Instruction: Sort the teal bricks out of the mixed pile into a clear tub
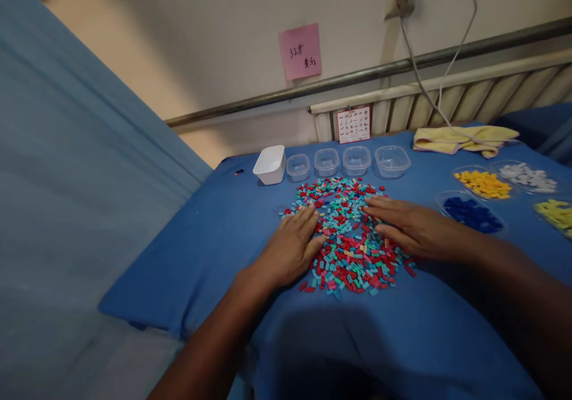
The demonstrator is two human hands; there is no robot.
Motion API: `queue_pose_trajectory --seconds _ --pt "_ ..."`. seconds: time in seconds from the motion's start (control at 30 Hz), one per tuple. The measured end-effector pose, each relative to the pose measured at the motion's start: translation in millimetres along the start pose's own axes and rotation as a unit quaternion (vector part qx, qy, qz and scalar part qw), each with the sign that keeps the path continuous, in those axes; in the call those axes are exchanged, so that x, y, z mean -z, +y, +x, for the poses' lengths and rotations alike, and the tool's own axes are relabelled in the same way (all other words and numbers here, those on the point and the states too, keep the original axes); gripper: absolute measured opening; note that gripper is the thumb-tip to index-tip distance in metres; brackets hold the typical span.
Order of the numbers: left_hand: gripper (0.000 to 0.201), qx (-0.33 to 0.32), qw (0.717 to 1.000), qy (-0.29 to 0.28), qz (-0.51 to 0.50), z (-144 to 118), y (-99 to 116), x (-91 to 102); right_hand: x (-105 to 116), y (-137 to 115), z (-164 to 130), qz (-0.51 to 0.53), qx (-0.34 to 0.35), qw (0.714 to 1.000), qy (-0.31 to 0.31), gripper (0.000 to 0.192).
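Note:
A spread heap of small plastic building bricks (353,257), mostly red, turquoise, green and pink, lies on the blue cloth. My left hand (295,242) rests flat at the heap's left edge, its fingers stretched out and touching the bricks. On the opposite side, my right hand (409,224) lies palm down over the bricks with its fingers extended. Neither hand holds anything that I can see; what lies under the palms is hidden.
Behind the heap stand a white tub (270,166) and several clear containers (356,159). To the right sit containers of orange (485,184), dark blue (472,214), white (528,176) and yellow pieces (556,214). A yellow towel (462,139) lies at the back, with a cable (417,78) hanging onto it.

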State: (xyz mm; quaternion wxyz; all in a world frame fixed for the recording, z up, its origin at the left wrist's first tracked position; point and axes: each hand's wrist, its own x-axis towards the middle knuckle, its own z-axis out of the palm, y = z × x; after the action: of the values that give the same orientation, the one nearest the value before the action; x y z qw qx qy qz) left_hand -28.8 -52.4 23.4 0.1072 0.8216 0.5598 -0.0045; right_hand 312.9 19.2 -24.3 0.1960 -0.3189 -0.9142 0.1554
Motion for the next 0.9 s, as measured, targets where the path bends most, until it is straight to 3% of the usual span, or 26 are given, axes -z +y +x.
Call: queue_pose_trajectory --seconds 0.17,0.33,0.47,0.57,0.63,0.77,0.9 --pt "0.085 -0.081 0.995 -0.044 -0.04 28 24 -16.0 -17 -1 -3 0.001 -0.058 0.994 -0.092 0.08" --pt "0.083 -0.126 0.989 -0.06 -0.042 12 31 -14.2 -18 -30 -1 0.033 -0.034 0.992 -0.113 0.082" --pt "0.062 -0.144 0.988 -0.049 -0.042 5 18 7.0 -13 -47 6 0.054 0.025 0.995 -0.084 0.067" --pt "0.043 -0.111 0.992 0.033 -0.049 29 1 17.8 -7 -44 12 0.061 0.055 0.996 -0.047 0.045" --pt "0.035 -0.055 0.995 0.075 -0.047 56 -8 19.1 -6 -34 15 0.043 0.037 0.998 -0.003 0.045" --pt "0.03 -0.022 0.997 0.069 -0.01 106 -14 15.6 -6 -12 13 0.006 -0.026 0.998 0.06 0.047" --pt "0.027 -0.064 0.997 0.03 0.008 120 -16 10.5 -5 -3 9 -0.022 -0.048 0.994 0.094 0.048"
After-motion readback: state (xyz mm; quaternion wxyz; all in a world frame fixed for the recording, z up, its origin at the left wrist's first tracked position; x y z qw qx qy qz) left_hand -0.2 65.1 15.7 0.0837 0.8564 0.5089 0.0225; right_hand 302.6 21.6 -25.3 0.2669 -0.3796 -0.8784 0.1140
